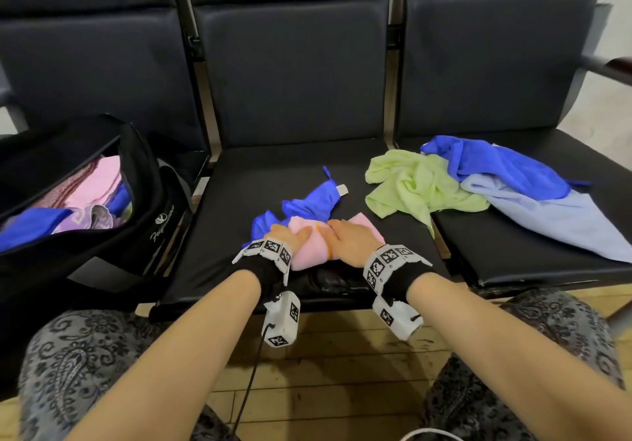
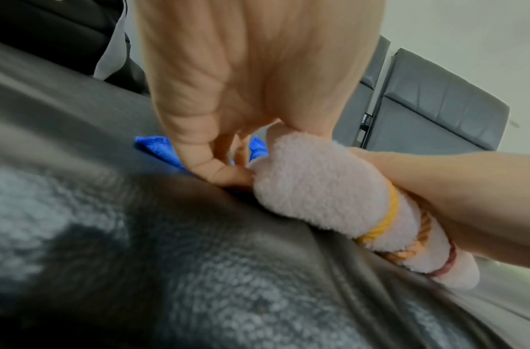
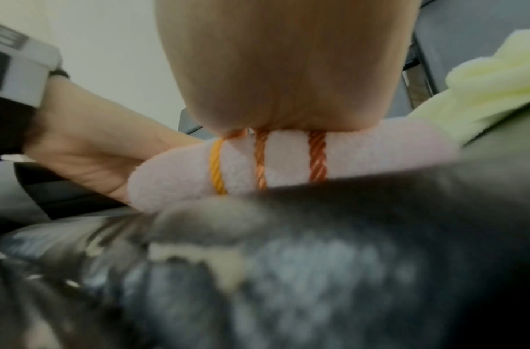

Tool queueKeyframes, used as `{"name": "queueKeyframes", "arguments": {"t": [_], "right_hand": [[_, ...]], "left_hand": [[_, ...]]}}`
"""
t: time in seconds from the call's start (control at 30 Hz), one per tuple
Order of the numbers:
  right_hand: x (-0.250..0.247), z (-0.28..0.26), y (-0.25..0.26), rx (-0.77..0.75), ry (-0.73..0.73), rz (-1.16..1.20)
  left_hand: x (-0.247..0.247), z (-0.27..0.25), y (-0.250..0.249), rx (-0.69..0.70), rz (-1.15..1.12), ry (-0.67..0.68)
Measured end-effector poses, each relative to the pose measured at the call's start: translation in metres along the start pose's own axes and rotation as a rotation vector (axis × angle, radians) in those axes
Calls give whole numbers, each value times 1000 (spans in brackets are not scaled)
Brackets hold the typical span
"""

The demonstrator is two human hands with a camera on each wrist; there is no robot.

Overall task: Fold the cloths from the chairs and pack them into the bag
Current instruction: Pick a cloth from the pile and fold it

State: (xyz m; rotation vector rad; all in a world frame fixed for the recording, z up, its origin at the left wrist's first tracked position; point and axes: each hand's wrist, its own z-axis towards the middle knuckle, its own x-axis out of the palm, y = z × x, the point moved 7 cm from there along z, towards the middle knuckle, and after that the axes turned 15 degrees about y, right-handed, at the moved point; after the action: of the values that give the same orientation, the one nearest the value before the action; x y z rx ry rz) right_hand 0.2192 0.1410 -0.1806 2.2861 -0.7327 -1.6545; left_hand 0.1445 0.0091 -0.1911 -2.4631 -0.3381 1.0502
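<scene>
1. Your knees in patterned grey trousers [image 1: 78, 365] frame the bottom of the head view, with wooden floor [image 1: 328, 365] between them.
2. Your left hand [image 1: 290, 233] lies on the left end of the pink cloth [image 1: 309, 252], fingers curled down over its edge; the left wrist view shows the fingertips [image 2: 224, 172] tucked at the cloth's end against the seat, so it grips the cloth.
3. Your right hand [image 1: 352, 239] lies flat on the right part of the same cloth, fingers fairly straight and pressing down. In the right wrist view the palm [image 3: 287, 70] bears on the cloth's top edge.
4. The pink cloth is folded into a thick pad at the front of the middle seat [image 1: 239, 201]; yellow, orange and reddish stripes [image 3: 259, 163] cross it.
5. A crumpled blue cloth [image 1: 307, 204] lies just behind and to the left of the pink one, touching it, partly under your left hand.
6. To your left the black bag [image 1: 136, 221] stands open on the left seat, with pink, blue and purple cloths [image 1: 92, 194] inside.
7. Farther right, a green cloth [image 1: 410, 187] straddles the gap between the middle and right seats.
8. Touching it, a second blue cloth [image 1: 506, 167] lies over a pale blue one [image 1: 561, 215] on the right seat [image 1: 513, 262].
9. The dark backrests [image 1: 294, 74] rise behind everything.
</scene>
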Motion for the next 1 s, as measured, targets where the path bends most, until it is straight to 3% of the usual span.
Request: {"name": "queueKeyframes", "arguments": {"t": [0.2, 0.37, 0.53, 0.63, 0.7, 0.83, 1.0], "right_hand": [[3, 15, -2, 108, 148, -177], [8, 24, -8, 139, 202, -131], [-1, 16, -12, 79, 167, 46], [-15, 10, -11, -29, 69, 214], [-31, 0, -4, -101, -4, 277], [-66, -20, 20, -205, -52, 222], [-97, -45, 72, -354, -30, 84]], "left_hand": [[3, 19, 4, 39, -137, 95], [8, 17, 0, 59, -548, 263], [12, 9, -9, 157, -682, 198], [8, -9, -29, 280, -767, 176], [-4, -20, -43, 371, -709, 110], [-37, -51, -63, 563, -369, -53], [-66, -101, -71, 762, -152, -20]]}}
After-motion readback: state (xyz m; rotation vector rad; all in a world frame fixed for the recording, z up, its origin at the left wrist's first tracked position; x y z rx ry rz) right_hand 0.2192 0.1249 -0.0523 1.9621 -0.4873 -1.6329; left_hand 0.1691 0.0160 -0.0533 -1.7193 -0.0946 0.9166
